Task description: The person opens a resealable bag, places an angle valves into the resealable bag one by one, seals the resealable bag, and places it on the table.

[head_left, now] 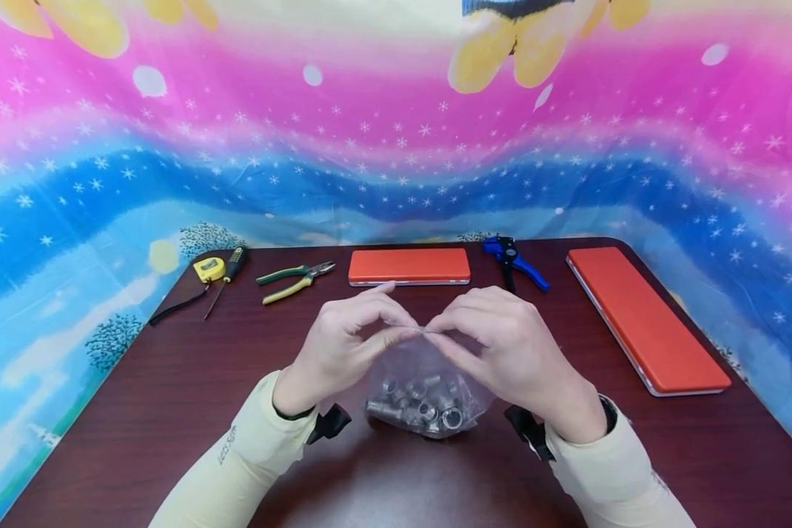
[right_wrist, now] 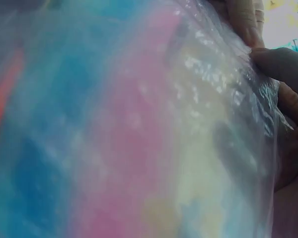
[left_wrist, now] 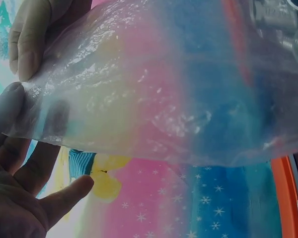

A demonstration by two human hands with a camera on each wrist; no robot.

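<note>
A clear plastic bag (head_left: 402,359) with several silvery metal pipe fittings (head_left: 429,411) in its bottom is held up in front of the person. My left hand (head_left: 346,337) pinches the bag's top edge between thumb and forefinger, its other fingers spread away. My right hand (head_left: 511,337) pinches the same edge just beside it, and the fingertips of both meet there. In the left wrist view the see-through plastic (left_wrist: 154,84) stretches from the hand's fingers, with fittings (left_wrist: 278,20) at the upper right. The plastic (right_wrist: 129,129) fills most of the right wrist view.
Across the back of the dark wooden table (head_left: 237,396) lie a yellow tape measure (head_left: 209,269), a screwdriver (head_left: 227,275), pliers (head_left: 297,281), an orange case (head_left: 409,265) and a blue wire stripper (head_left: 515,262). A longer orange case (head_left: 647,319) lies at the right. A printed cloth (head_left: 396,147) hangs behind.
</note>
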